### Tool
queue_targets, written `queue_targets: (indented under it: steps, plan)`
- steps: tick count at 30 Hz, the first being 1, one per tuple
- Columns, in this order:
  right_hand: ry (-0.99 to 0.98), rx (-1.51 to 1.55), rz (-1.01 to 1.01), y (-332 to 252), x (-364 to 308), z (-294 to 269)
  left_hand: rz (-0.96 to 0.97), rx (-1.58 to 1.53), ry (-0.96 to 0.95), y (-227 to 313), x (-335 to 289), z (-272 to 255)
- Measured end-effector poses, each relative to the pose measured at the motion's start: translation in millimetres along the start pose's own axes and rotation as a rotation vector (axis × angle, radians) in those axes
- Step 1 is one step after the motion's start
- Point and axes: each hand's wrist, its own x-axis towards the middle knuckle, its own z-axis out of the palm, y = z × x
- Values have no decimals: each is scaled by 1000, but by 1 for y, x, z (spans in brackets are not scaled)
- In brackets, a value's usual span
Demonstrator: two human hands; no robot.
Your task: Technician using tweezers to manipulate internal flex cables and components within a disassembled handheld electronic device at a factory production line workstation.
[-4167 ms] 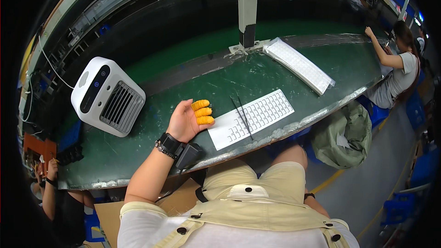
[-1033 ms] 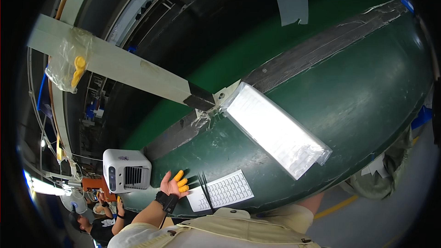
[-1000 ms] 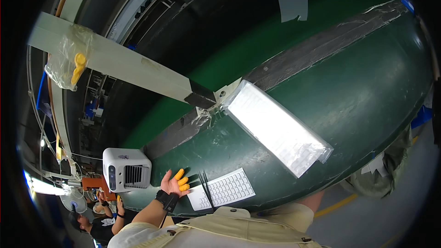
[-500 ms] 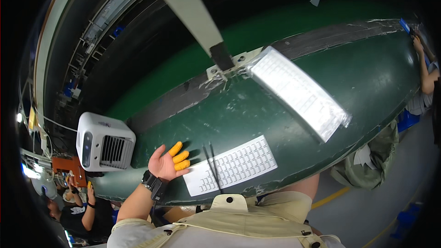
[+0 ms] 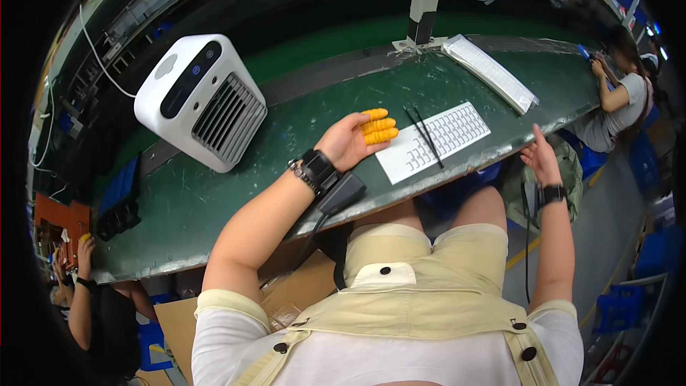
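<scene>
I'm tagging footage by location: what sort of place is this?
Probably a factory or assembly workshop: a green workbench, dark tweezers across a white keyboard panel, and a co-worker seated farther along.

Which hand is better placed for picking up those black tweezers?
Probably the left hand: it's palm up, but its yellow-covered fingers are nearer the black tweezers lying across the white keyboard. The right hand is farther off, by the table's front edge.
</scene>
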Motion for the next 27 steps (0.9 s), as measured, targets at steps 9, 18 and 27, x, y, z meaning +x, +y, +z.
queue_targets:
  steps: [9,18,27]
  plan:
    - [216,-414,137,-11,13,6,57,165,15,0,-7,8]
    - [167,-171,167,4,7,0,59,193,25,-5,-4,6]
    - [85,-68,95,5,15,-5,51,134,33,0,2,5]
